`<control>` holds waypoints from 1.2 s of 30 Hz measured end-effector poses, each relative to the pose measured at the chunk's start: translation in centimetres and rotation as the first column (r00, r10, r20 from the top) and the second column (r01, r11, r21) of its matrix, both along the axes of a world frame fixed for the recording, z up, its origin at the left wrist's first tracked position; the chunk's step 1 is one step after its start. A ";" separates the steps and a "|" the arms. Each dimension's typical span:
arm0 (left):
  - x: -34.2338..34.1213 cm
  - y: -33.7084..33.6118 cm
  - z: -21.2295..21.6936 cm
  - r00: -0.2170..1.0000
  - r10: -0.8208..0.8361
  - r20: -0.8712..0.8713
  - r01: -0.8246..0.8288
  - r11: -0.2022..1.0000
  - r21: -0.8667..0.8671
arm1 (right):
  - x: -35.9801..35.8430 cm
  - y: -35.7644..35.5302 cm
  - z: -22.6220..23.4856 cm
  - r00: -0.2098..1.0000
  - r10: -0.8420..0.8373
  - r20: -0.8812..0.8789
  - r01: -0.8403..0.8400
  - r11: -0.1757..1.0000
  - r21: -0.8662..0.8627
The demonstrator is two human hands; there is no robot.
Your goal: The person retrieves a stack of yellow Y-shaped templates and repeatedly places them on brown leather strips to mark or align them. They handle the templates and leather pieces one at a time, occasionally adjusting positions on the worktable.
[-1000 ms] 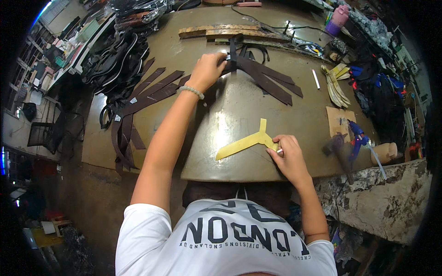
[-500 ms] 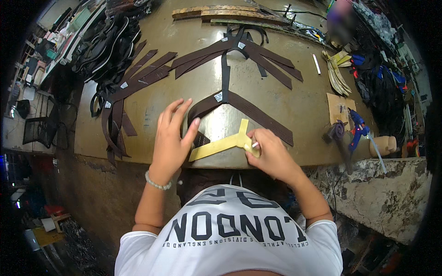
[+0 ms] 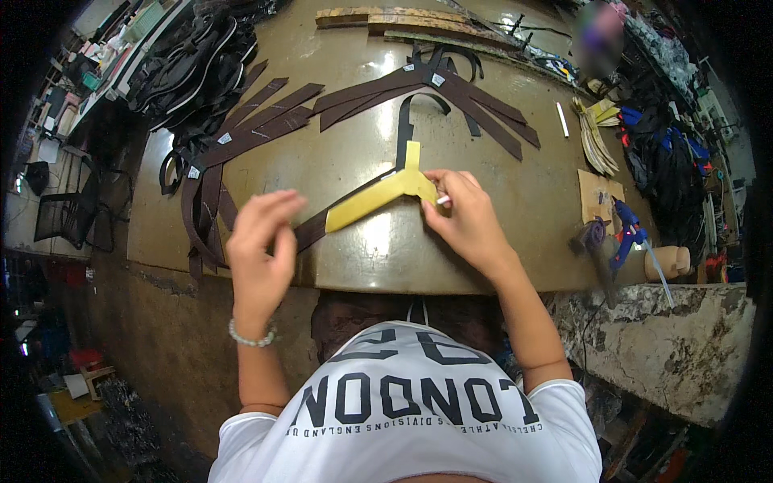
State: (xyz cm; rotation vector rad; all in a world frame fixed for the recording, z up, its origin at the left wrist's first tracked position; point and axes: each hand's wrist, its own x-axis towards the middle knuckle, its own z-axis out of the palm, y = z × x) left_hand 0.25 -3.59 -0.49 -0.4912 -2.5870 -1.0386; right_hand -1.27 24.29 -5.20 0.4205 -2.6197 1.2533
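head view: the right hand [image 3: 469,216] pinches a yellow y-shaped template [image 3: 372,199] and white stick [image 3: 444,200] over a brown strap [image 3: 312,232] on the table [image 3: 386,270], the left hand [image 3: 262,241] parted and apparently empty near it, while i, remotely, judge this alignment, next calling for steadying the template.

The template [image 3: 378,200] lay on a strap [image 3: 312,232] on the table [image 3: 515,241], the right hand [image 3: 471,219] at its right end, the left hand [image 3: 262,253] to its left. A strap bundle [image 3: 378,95] lay behind, bars [image 3: 403,19] farther back. A strap pile [image 3: 266,133] lay left, a glue gun [image 3: 626,229] right.
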 end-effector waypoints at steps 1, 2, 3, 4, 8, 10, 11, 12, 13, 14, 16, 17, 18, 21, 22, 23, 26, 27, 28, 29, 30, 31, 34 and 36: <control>-0.1 0.4 0.0 0.988 0.149 -0.050 -0.136 0.970 0.201 | -0.1 -0.5 -0.9 1.000 -0.005 -0.024 0.006 0.999 0.033; -0.3 1.3 -0.5 0.988 0.125 -0.096 -0.102 0.972 0.212 | -0.4 -1.0 -1.7 0.999 -0.007 -0.051 0.010 0.998 0.069; -0.6 2.3 -1.4 0.999 0.031 -0.029 -0.026 0.985 0.170 | -0.7 -1.1 -2.3 0.999 -0.030 -0.022 0.032 0.992 0.126; -1.2 3.7 -2.8 0.999 -0.032 -0.043 0.036 0.996 0.083 | -0.5 -1.1 -2.7 0.994 -0.022 -0.103 0.036 0.989 0.141; -2.2 5.9 -7.2 0.996 -0.049 -0.072 0.039 0.990 -0.137 | 0.1 -0.3 -3.0 0.988 -0.102 -0.117 0.119 0.982 0.146; -2.4 5.6 -8.2 0.996 -0.055 -0.069 0.055 0.998 -0.008 | 0.3 0.1 -2.9 0.988 -0.082 -0.131 0.091 0.993 0.070; -2.3 5.4 -8.4 0.998 -0.050 -0.041 0.052 0.997 0.052 | 0.4 0.2 -2.9 0.990 -0.078 -0.114 0.082 0.996 0.038; -2.2 5.2 -8.5 0.998 -0.051 -0.045 0.053 0.997 0.064 | 0.5 0.3 -3.0 0.993 -0.097 -0.074 0.097 0.995 -0.001; -2.2 5.1 -8.5 0.998 -0.044 -0.042 0.047 0.996 0.075 | 0.5 0.3 -3.1 0.992 -0.125 -0.018 0.124 0.992 -0.037; -2.1 5.1 -8.4 0.998 -0.042 -0.042 0.045 0.996 0.079 | 0.5 0.2 -3.3 0.992 -0.126 0.019 0.127 0.989 -0.075; -2.1 5.4 -8.3 0.999 -0.038 -0.035 0.041 0.997 0.070 | 0.5 0.2 -3.7 0.987 -0.145 -0.062 0.142 0.988 -0.059; -2.2 5.5 -8.3 0.999 -0.036 -0.030 0.038 0.998 0.060 | 0.4 0.2 -3.9 0.983 -0.148 -0.110 0.143 0.988 -0.050; -2.3 5.6 -8.3 0.999 -0.035 -0.026 0.036 0.998 0.052 | 0.4 0.1 -4.0 0.983 -0.146 -0.109 0.141 0.988 -0.054; -2.4 5.5 -8.2 0.999 -0.043 -0.001 0.043 0.998 0.043 | 0.2 0.1 -4.1 0.980 -0.164 -0.117 0.158 0.986 -0.060; -2.3 5.5 -8.2 0.999 -0.044 -0.006 0.045 0.999 0.026 | 0.1 0.1 -4.2 0.978 -0.173 -0.118 0.167 0.984 -0.061; -2.1 5.7 -8.0 0.999 -0.048 -0.005 0.048 0.999 0.004 | 0.2 0.1 -4.2 0.979 -0.168 -0.118 0.162 0.985 -0.052; -1.6 7.4 -7.5 0.993 -0.040 -0.110 0.012 0.971 -0.237 | 0.4 0.0 -4.4 0.977 -0.171 -0.129 0.171 0.985 -0.014; -1.4 8.6 -7.3 0.990 -0.038 -0.139 -0.012 0.938 -0.347 | 0.5 0.0 -4.6 0.978 -0.163 -0.133 0.167 0.986 0.017; -1.4 10.0 -7.2 0.998 -0.027 -0.049 0.002 0.896 -0.444 | 0.6 0.1 -4.8 0.981 -0.146 -0.129 0.155 0.986 0.057; -1.2 11.2 -7.0 0.997 -0.066 0.037 0.072 0.693 -0.717 | 0.6 0.3 -4.9 0.981 -0.131 -0.143 0.145 0.986 0.087; -1.5 12.3 -6.9 0.997 -0.069 -0.027 0.025 0.658 -0.753 | 0.6 0.6 -4.9 0.989 -0.083 -0.122 0.098 0.988 0.121; -2.0 13.3 -6.9 0.998 -0.069 -0.013 0.031 0.588 -0.808 | 0.5 1.0 -4.8 0.992 -0.041 -0.119 0.058 0.988 0.141; -4.1 15.5 -7.4 0.997 0.075 -0.035 -0.072 0.569 -0.819 | 0.3 3.1 -3.5 0.999 -0.048 0.015 0.049 0.994 -0.098; -4.3 16.0 -7.8 0.992 0.052 -0.112 -0.124 0.460 -0.879 | 0.2 4.9 -2.1 0.991 -0.108 0.083 0.133 0.892 -0.432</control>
